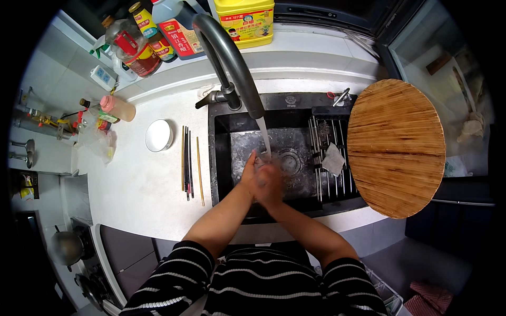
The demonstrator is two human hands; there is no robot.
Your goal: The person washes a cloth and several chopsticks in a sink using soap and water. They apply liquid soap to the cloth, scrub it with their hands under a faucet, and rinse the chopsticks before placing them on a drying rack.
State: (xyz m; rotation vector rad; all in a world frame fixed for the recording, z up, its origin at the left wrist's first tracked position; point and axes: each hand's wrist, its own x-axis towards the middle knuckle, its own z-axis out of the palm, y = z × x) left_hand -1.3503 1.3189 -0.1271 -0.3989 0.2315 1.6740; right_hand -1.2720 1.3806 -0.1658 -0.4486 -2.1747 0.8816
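Both my hands are close together over the black sink (212,158), under the water stream (263,131) from the dark faucet (232,58). My left hand (249,171) points a finger or thumb up beside the stream. My right hand (269,185) overlaps it and is smeared by motion. Whether anything is between them is hidden by blur and splashing. Left of the sink, several chopsticks (187,163) lie side by side on the counter, with one lighter chopstick (200,171) apart from them. Beyond these stands a white bowl (159,135).
A round wooden board (398,150) covers the counter right of the sink. A grey cloth (333,159) lies on the metal rack (319,179) inside the sink's right side. Several bottles and a yellow jug (245,23) line the ledge behind. A pink-capped bottle (118,108) stands at left.
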